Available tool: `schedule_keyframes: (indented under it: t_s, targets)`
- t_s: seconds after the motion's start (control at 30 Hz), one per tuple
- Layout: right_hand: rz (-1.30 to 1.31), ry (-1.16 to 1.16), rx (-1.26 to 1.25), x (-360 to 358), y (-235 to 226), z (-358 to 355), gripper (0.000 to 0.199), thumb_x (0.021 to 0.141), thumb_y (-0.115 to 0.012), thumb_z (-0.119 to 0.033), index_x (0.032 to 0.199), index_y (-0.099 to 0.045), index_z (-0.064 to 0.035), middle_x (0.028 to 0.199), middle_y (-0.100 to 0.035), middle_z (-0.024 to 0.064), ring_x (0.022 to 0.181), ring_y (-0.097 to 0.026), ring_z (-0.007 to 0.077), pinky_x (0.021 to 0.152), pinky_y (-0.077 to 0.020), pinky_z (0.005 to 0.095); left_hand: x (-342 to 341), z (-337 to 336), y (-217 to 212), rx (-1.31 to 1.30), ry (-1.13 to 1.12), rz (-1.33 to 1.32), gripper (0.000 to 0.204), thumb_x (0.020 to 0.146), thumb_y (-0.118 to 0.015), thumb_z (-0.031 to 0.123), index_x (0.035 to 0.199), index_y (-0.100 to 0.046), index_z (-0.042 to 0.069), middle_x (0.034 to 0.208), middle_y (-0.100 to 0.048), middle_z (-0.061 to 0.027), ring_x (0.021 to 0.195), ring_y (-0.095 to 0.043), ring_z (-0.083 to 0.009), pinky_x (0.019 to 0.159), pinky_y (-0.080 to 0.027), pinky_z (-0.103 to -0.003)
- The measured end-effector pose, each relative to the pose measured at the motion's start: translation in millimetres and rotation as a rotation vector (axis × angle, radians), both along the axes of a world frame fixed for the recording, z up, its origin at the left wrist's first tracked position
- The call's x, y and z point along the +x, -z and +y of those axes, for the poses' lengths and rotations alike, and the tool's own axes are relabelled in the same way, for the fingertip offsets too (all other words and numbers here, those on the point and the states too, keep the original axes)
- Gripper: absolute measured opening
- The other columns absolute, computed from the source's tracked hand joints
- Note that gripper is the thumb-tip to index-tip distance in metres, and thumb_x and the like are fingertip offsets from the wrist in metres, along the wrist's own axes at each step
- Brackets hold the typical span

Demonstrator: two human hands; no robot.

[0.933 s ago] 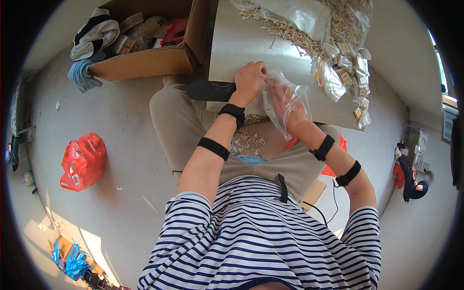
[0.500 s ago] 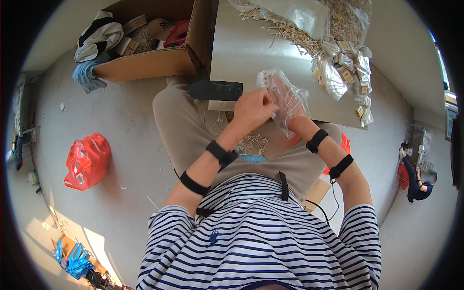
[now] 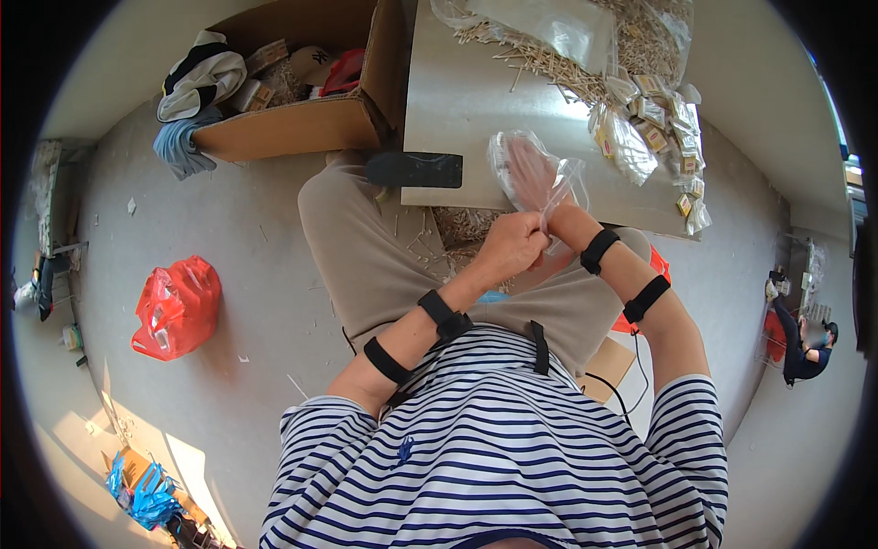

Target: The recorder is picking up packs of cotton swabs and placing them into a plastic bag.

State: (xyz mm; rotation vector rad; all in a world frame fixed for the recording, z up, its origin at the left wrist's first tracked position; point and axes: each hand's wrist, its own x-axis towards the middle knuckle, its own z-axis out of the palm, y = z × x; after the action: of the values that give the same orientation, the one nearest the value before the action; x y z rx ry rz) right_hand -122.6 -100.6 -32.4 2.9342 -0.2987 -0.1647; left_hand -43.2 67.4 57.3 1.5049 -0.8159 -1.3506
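Observation:
A clear plastic bag [image 3: 502, 157] covers my right hand [image 3: 533, 172], which reaches over the near edge of the metal table [image 3: 448, 110]. Through the film its fingers look stretched out, though glare and creases blur them. My left hand [image 3: 512, 245] is closed on the gathered edge of this bag, beside my right wrist and just above my lap. Loose cotton swabs [image 3: 521, 66] lie heaped at the far side of the table. Several small clear packs [image 3: 654, 137] and a larger clear bag [image 3: 631, 156] lie to the right of my right hand.
An open cardboard box [image 3: 293, 128] with clothing and packs stands at the far left. A dark strap-like piece [image 3: 416, 170] juts along the table's near left edge. On the floor are a red plastic bag [image 3: 178, 306] and scattered swabs. Another person [image 3: 807, 352] sits far right.
My left hand has moved down and toward me, from the bag over my right palm to its edge at the wrist. The bag is drawn farther along my right hand.

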Motion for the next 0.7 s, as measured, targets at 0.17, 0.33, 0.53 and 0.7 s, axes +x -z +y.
schedule_keyframes:
  t_s: [0.17,0.33,0.53,0.7]
  targets:
    - [0.222,0.096,0.113,34,-51,28,0.071,0.086,-0.057,-0.018,0.149,-0.029,0.002,0.151,-0.035,0.0238,0.134,-0.043,0.0382,0.11,-0.0383,0.0424,16,10,-4,-0.035,-0.105,0.243,0.011,0.089,-0.06,0.01,0.088,-0.064,-0.001,0.071,-0.064,-0.0049,0.063,-0.063,-0.0113,0.056,-0.054,-0.027]
    - [-0.049,0.022,0.218,7,-86,18,0.053,0.082,-0.062,-0.013,0.131,-0.05,0.0042,0.14,-0.046,0.0252,0.122,-0.054,0.0365,0.101,-0.046,0.0415,13,5,-15,0.048,-0.097,0.302,0.012,0.09,-0.063,0.012,0.089,-0.063,0.0,0.075,-0.064,-0.0057,0.065,-0.064,-0.0123,0.06,-0.056,-0.026]
    - [-0.569,0.282,0.66,-37,-168,37,0.028,0.08,-0.07,-0.021,0.099,-0.064,-0.0008,0.096,-0.063,0.0194,0.087,-0.065,0.0379,0.075,-0.051,0.0457,24,10,-47,0.114,-0.091,0.227,0.015,0.09,-0.065,0.016,0.089,-0.063,0.001,0.07,-0.064,-0.0036,0.064,-0.064,-0.0106,0.058,-0.052,-0.025]
    - [-0.556,1.017,0.838,-72,-133,50,0.047,0.08,-0.072,-0.046,0.082,-0.064,0.0004,0.076,-0.065,0.0204,0.071,-0.064,0.0393,0.066,-0.051,0.0439,15,3,-111,-0.056,0.128,-0.533,0.017,0.091,-0.063,0.015,0.091,-0.062,-0.003,0.068,-0.063,-0.0101,0.065,-0.065,-0.0156,0.058,-0.05,-0.03]
